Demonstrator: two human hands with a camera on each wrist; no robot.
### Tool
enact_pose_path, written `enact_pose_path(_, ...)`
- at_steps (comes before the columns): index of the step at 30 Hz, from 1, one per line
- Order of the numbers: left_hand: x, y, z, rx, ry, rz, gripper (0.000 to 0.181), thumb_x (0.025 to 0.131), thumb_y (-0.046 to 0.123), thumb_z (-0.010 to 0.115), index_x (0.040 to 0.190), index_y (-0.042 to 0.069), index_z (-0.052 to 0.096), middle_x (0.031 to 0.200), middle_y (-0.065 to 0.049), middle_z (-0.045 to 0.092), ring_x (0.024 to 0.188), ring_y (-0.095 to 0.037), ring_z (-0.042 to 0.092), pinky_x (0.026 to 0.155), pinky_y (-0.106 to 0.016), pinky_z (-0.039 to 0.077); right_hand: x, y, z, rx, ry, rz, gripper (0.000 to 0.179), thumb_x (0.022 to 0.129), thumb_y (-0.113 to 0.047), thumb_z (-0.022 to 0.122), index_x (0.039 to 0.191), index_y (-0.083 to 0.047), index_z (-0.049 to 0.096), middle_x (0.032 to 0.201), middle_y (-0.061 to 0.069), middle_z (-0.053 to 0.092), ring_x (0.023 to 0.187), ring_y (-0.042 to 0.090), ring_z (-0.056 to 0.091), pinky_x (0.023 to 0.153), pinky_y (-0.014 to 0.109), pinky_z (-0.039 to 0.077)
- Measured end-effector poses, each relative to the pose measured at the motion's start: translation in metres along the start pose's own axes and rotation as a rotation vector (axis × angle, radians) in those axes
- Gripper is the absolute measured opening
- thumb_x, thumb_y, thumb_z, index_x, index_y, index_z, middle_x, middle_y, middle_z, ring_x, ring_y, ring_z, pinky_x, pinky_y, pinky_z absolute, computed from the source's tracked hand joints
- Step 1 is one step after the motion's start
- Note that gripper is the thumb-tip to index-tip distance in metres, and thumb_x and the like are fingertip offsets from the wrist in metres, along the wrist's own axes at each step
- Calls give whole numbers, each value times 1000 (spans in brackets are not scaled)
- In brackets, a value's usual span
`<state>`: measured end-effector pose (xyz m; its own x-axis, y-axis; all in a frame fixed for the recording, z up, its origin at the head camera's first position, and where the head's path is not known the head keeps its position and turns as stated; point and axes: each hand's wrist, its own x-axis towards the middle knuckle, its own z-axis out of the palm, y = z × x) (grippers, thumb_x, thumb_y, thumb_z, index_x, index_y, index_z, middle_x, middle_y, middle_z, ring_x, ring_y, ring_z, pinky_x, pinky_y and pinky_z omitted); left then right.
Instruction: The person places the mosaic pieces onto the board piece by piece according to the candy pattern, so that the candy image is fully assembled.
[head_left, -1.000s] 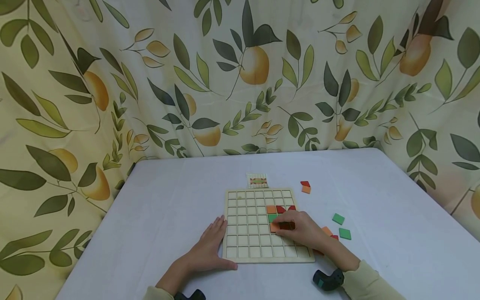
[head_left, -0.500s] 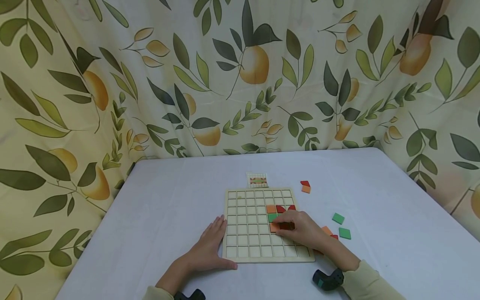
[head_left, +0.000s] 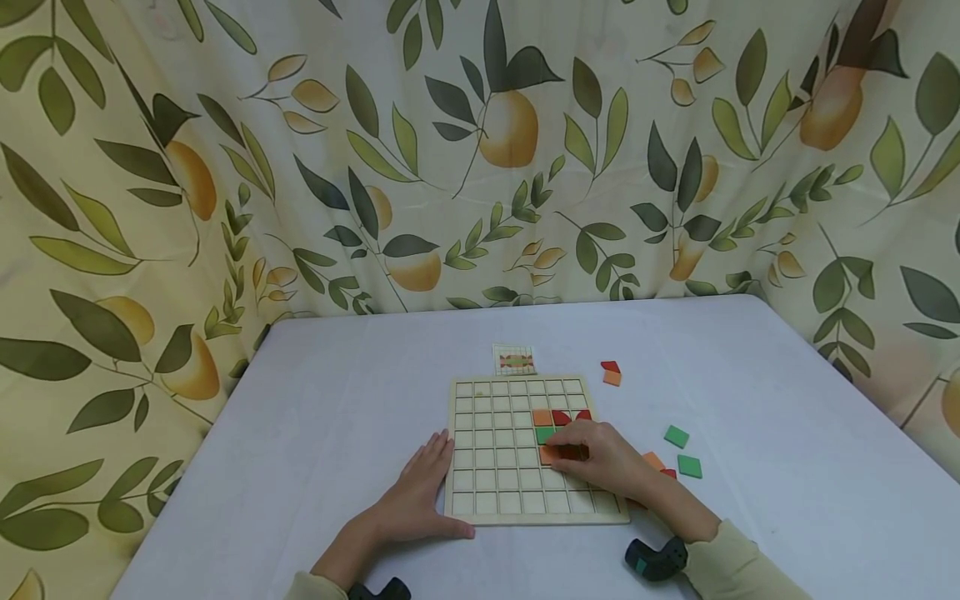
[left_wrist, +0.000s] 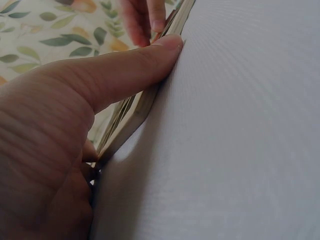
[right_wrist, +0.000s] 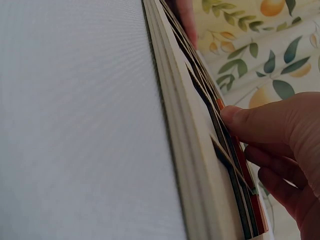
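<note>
A pale wooden grid board (head_left: 495, 482) lies on the table. My left hand (head_left: 416, 496) rests at its left side with fingers straight, and the thumb touches the front corner in the left wrist view. My right hand (head_left: 603, 454) reaches over the board's right half. Its thumb and forefinger pinch a square orange tile (head_left: 548, 455) sitting in a cell; the right wrist view shows the thumb (right_wrist: 235, 117) against its edge. Around it in the grid are a green tile (head_left: 543, 435), another orange tile (head_left: 542, 417) and red pieces (head_left: 560, 417). My fingers partly hide the tiles beneath.
A small pattern card (head_left: 515, 362) lies behind the board. To the right are loose green tiles (head_left: 677, 437), orange and red ones partly behind my wrist, and a red and orange pair (head_left: 612, 378) farther back. A patterned curtain (head_left: 465, 208) hangs behind the white table (head_left: 360, 375).
</note>
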<state>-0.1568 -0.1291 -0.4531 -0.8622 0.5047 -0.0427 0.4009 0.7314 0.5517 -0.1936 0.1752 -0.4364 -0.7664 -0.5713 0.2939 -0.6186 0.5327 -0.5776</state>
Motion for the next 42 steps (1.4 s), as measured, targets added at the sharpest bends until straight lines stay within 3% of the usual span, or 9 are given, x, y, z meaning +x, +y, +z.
enact_pose_path(10, 0, 0, 1, -2, 4, 2, 124, 61, 71, 67, 145, -4, 14, 152, -15, 7, 139, -23, -1, 110, -44, 6, -1, 3, -1, 40, 5, 15, 25, 80, -20, 72, 103, -10, 70, 97, -5, 65, 87, 11, 58, 72, 27, 50)
enact_pose_path(15, 1, 0, 0, 0, 6, -2, 124, 61, 71, 67, 145, -4, 14, 152, -15, 7, 139, -24, 0, 109, -44, 7, -1, 4, -8, 34, 9, 66, 24, 80, -21, 73, 102, -13, 71, 96, -6, 65, 88, 12, 58, 74, 29, 50)
enact_pose_path(23, 0, -3, 1, 2, 2, 10, 124, 61, 71, 66, 145, -3, 12, 152, -14, 5, 139, -23, -1, 110, -43, 6, -9, 10, -20, 62, 55, 173, 32, 78, -24, 74, 106, -8, 69, 100, -1, 65, 97, 19, 58, 80, 42, 50)
enact_pose_path(28, 0, -1, 1, -9, 4, 20, 123, 62, 70, 67, 145, -3, 12, 152, -14, 5, 139, -24, -1, 109, -44, 6, -17, 16, -25, 67, 60, 181, 31, 79, -24, 73, 106, -8, 69, 102, -1, 65, 97, 20, 58, 74, 38, 53)
enact_pose_path(35, 0, 1, 1, -9, 4, 12, 122, 63, 69, 67, 145, -3, 13, 152, -14, 5, 139, -23, 0, 109, -44, 7, -27, 17, -33, 55, 99, 267, 31, 78, -21, 74, 106, -10, 69, 100, -3, 66, 100, 21, 57, 86, 48, 46)
enact_pose_path(42, 0, 1, 1, 3, 5, 10, 123, 62, 70, 67, 145, -3, 13, 152, -14, 6, 139, -23, 1, 110, -43, 7, -33, 21, -37, 9, 112, 299, 29, 78, -20, 75, 105, -10, 70, 100, -2, 66, 101, 24, 57, 85, 50, 46)
